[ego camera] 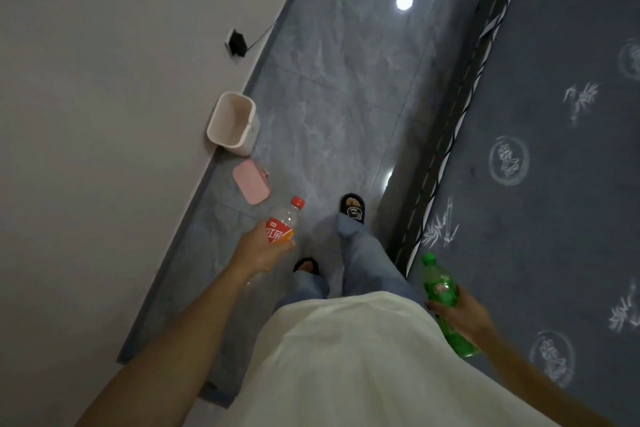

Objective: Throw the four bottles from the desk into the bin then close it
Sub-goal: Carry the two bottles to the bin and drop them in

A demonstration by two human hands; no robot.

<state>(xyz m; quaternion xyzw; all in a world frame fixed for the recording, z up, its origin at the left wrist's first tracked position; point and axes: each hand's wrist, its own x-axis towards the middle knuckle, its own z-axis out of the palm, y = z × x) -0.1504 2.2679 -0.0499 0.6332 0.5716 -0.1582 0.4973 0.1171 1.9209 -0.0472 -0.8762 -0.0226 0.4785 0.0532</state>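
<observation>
Left grip (261, 248) reaches forward, clenched; right grip (464, 314) clenched beside hip.

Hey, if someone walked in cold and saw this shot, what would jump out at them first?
Probably the two bottles: a clear bottle with a red label and cap in the left hand, and a green bottle in the right hand beside the dark mattress. Next, the open white bin against the wall, its pink lid lying on the floor beside it.

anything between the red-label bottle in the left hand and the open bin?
Head view: the pink lid lies on the floor between the red-label bottle in the left hand and the open bin; otherwise bare floor tile.
</observation>
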